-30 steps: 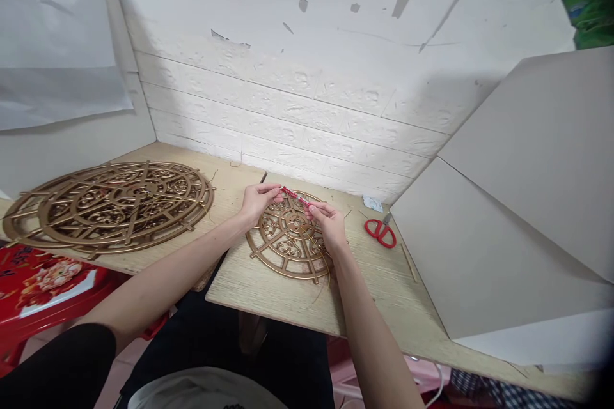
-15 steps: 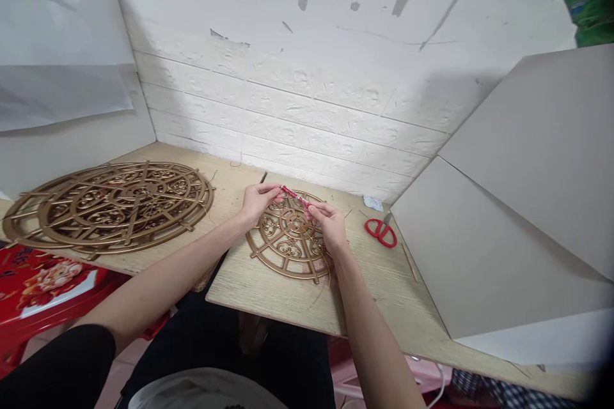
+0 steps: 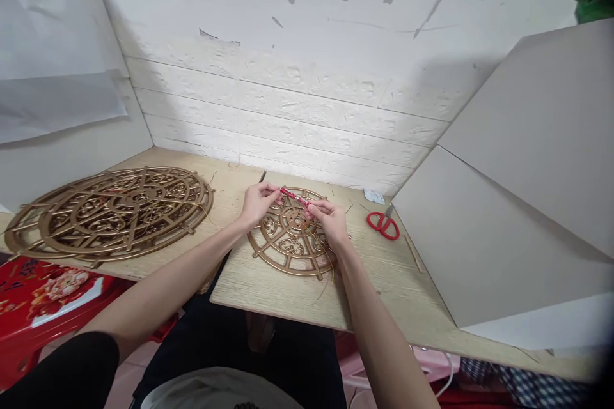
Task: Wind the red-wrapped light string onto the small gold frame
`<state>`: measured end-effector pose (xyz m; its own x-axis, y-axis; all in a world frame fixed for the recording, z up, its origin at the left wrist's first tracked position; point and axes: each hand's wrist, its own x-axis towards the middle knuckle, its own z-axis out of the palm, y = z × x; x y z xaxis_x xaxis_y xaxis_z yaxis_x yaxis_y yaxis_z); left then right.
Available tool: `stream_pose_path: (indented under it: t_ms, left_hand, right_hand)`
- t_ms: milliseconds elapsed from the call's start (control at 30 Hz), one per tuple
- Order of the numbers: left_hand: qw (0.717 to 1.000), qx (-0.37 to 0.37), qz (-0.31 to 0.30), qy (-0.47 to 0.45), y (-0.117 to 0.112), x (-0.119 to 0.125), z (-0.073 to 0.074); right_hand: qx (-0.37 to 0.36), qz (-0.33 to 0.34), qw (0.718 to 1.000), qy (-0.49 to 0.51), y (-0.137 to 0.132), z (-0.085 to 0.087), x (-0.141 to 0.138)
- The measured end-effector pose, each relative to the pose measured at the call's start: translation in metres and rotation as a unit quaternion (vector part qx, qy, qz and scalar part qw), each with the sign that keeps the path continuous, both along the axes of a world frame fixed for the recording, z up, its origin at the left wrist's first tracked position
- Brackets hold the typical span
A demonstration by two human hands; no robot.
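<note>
A small round gold fretwork disc [image 3: 288,249] lies flat on the wooden board in front of me. Over its far edge both hands hold a thin red stick-like piece [image 3: 293,196]. My left hand [image 3: 258,200] pinches its left end with closed fingers. Its right end is pinched by my right hand [image 3: 329,220], whose fingers are curled shut. A fine gold wire trails from under my right hand across the disc toward the board's near edge.
A stack of larger gold fretwork discs [image 3: 110,211] lies on the table to the left. Red-handled scissors [image 3: 382,223] rest on the right of the board. Grey cardboard sheets [image 3: 508,204] lean at the right. A red printed box [image 3: 48,287] sits lower left.
Only the view has shifted slightly, tilting up a little. Both hands keep the same pinch on the red piece over the small disc.
</note>
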<state>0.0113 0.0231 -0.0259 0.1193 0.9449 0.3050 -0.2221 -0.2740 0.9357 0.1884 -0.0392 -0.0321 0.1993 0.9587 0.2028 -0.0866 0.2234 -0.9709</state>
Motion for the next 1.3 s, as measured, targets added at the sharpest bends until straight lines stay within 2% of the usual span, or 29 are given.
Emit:
stream_pose_path:
  t_ms: [433, 633, 967, 1100, 1300]
  left_hand:
    - [1.000, -0.003, -0.020, 0.010, -0.005, -0.002, 0.006]
    - [0.999, -0.020, -0.014, -0.032, -0.004, -0.001, 0.004]
    - [0.986, -0.122, -0.039, -0.107, -0.002, 0.001, 0.005]
    - [0.984, -0.137, -0.026, -0.115, 0.000, 0.001, 0.003]
    - [0.969, -0.205, 0.024, -0.138, 0.003, 0.002, 0.001]
  right_hand:
    - [-0.002, 0.015, 1.000, -0.023, -0.001, 0.002, -0.001]
    - [-0.004, 0.026, 0.999, -0.037, -0.002, 0.001, -0.002]
    - [0.001, 0.036, 0.996, -0.081, -0.004, 0.005, -0.004]
    - [0.007, 0.032, 0.994, -0.103, -0.007, 0.009, -0.006]
    - [-0.040, 0.044, 0.998, -0.002, -0.005, 0.009, -0.002]
